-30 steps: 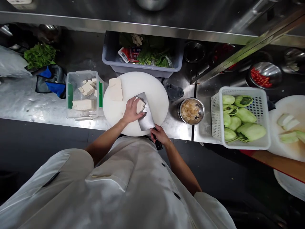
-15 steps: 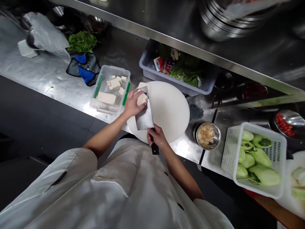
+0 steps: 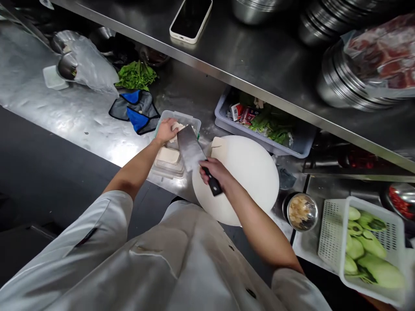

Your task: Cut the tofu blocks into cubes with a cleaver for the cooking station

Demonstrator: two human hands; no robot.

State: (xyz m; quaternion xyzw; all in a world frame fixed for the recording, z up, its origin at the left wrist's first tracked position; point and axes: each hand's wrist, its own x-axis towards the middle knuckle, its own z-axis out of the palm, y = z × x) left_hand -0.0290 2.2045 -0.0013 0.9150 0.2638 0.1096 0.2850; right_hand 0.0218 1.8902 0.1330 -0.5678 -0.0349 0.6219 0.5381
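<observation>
My right hand [image 3: 214, 172] grips the black handle of a cleaver [image 3: 191, 149], whose broad blade tilts over the right side of a clear plastic box [image 3: 175, 115]. At the blade's far end, my left hand [image 3: 167, 130] curls its fingers and thumb around white tofu pieces [image 3: 177, 126], low over the box; the hand and blade partly hide them. A larger tofu block [image 3: 168, 155] rests in the near part of the box. More tofu [image 3: 219, 147] lies at the far left edge of the round white cutting board [image 3: 249, 181].
A grey-blue bin [image 3: 262, 140] with greens and packets stands behind the board, beneath a steel shelf [image 3: 223, 65] bearing a phone [image 3: 191, 19]. To the right are a metal bowl [image 3: 302, 211] and a white basket [image 3: 372, 207] of green vegetables. A cloth [image 3: 136, 110] lies left.
Both hands and the cleaver have moved left, from the board to the box. The tofu on the blade has gone with them, leaving most of the blade bare. The view has shifted.
</observation>
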